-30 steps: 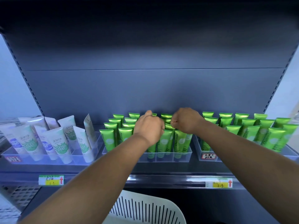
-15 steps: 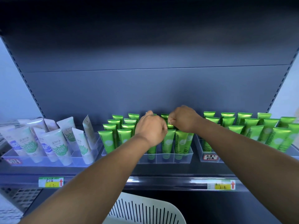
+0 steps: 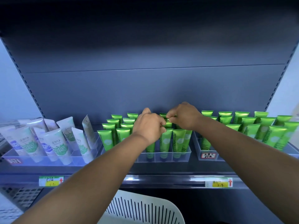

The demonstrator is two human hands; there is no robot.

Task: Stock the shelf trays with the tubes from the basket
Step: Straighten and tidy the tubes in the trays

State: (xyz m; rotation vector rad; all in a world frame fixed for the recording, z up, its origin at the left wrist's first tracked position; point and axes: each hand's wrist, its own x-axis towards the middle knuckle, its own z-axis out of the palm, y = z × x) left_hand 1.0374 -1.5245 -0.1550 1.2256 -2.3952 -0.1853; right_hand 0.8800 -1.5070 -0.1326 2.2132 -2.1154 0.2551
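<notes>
Tubes [image 3: 178, 139] upright, crimped ends up.

Left hand [image 3: 149, 126] covers several green tubes [image 3: 166, 139] in the middle tray [image 3: 161, 157]; its fingers curl out of sight. White basket [image 3: 145, 209] cut by bottom edge. Price tag [image 3: 218, 182] digits blurred. Rightmost tray [image 3: 208, 155] runs off frame.

The middle tray [image 3: 163, 156] stands on the shelf [image 3: 161, 168], filled with upright tubes [image 3: 110, 139]. Left of the middle tray, just beside it, sits another tray [image 3: 48, 158] of tubes [image 3: 59, 146]; right of it, a third tray [image 3: 208, 156], also stocked. Both hands, left hand [image 3: 149, 126] and right hand [image 3: 184, 116], meet over the middle tray's rear rows. The basket [image 3: 145, 207] sits below and in front of the middle tray, under the shelf edge.
</notes>
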